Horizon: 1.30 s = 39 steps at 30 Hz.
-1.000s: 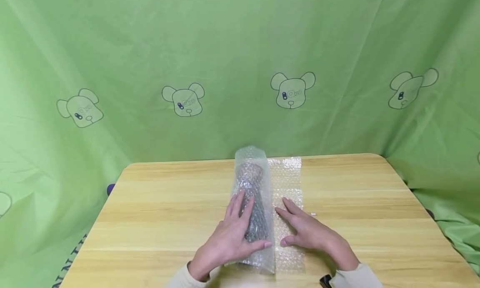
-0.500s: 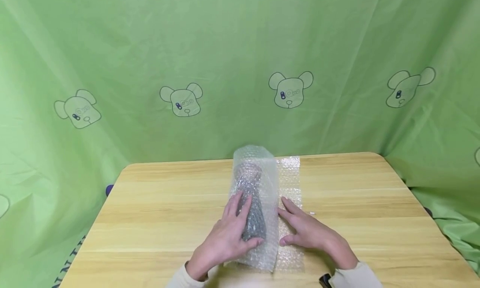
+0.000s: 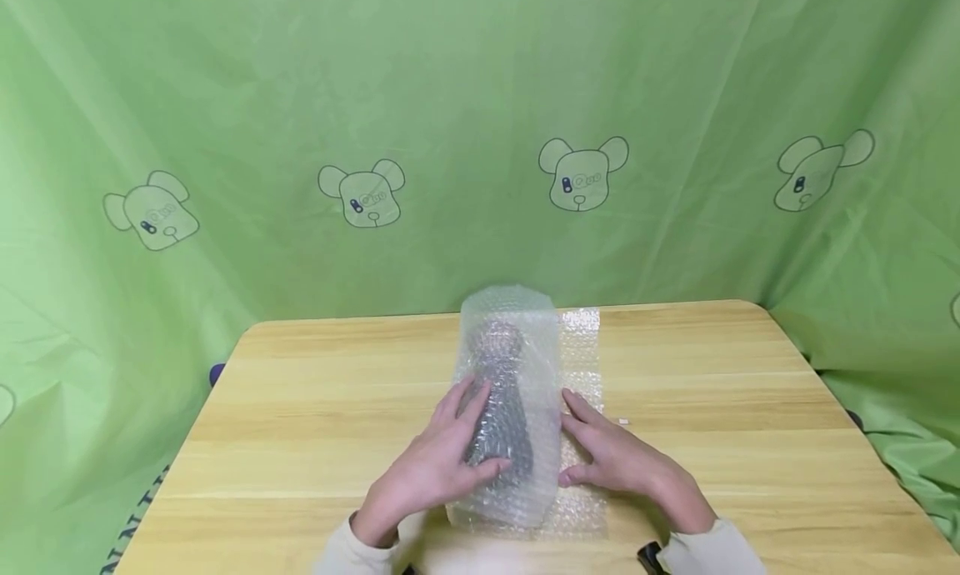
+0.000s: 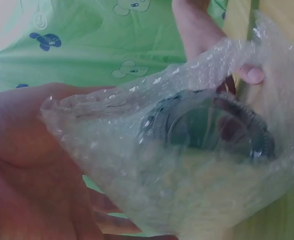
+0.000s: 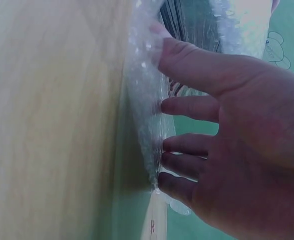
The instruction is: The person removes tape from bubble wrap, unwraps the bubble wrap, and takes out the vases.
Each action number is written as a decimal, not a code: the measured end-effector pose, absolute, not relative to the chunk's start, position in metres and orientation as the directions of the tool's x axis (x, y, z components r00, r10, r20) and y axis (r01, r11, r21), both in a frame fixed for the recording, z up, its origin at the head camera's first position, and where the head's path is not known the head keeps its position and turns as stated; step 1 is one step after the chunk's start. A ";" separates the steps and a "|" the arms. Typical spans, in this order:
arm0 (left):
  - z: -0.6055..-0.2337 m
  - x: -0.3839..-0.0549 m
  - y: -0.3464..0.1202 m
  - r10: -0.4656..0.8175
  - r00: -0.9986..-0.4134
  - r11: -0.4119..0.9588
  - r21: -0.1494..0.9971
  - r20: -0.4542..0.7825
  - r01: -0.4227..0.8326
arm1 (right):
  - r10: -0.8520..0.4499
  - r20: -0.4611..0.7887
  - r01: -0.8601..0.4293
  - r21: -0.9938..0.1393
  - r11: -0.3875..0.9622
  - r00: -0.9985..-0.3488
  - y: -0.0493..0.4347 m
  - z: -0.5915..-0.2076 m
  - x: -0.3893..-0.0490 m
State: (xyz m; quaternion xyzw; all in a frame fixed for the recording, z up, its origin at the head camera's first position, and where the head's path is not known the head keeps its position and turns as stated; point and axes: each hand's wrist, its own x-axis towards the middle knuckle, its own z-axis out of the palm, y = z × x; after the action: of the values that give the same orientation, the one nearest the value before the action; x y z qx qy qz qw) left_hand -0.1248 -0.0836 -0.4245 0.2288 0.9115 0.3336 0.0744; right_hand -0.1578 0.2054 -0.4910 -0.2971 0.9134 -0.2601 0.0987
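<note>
A dark ribbed glass vase (image 3: 504, 425), narrow at the neck, lies on its side inside bubble wrap (image 3: 538, 367). Its round glass base (image 4: 207, 127) shows through the wrap's end in the left wrist view. My left hand (image 3: 431, 467) rests on the left side of the wrapped vase, fingers spread. At the right edge of the fold, my right hand (image 3: 618, 454) touches the bubble wrap with fairly straight fingertips. In the right wrist view, the right thumb (image 5: 197, 62) and fingers meet the wrap's edge, apart from one another.
A flat strip of bubble wrap (image 3: 581, 342) extends right from under the bundle on the wooden table (image 3: 315, 408). A tiny white scrap (image 3: 623, 422) lies right of it. Green cloth (image 3: 450, 83) hangs behind the table.
The wrapped vase has shifted slightly left, and the upper layer of wrap has spread right over the lower strip. My left hand has slid left; the right has barely moved.
</note>
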 end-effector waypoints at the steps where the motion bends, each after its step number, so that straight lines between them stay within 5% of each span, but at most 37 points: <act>1: -0.424 -0.126 -0.086 0.473 -0.881 0.664 0.651 0.015 0.368 | -0.594 -0.026 -0.491 -0.533 0.689 -0.804 0.206 -0.491 -0.158; 22: -0.419 -0.146 -0.138 0.534 -0.835 0.618 0.735 -0.131 0.280 | -0.580 -0.063 -0.451 -0.562 0.693 -0.812 0.204 -0.491 -0.158; 39: -0.421 -0.137 -0.124 0.635 -0.769 0.614 0.650 -0.071 0.447 | -0.574 -0.065 -0.447 -0.559 0.698 -0.816 0.204 -0.491 -0.159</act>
State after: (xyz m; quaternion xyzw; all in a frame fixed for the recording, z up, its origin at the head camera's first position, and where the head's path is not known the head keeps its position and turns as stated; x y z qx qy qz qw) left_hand -0.1372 -0.1235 -0.4210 0.3054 0.8860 0.3155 0.1488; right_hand -0.1585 0.2037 -0.4911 -0.2794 0.9139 -0.2697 0.1180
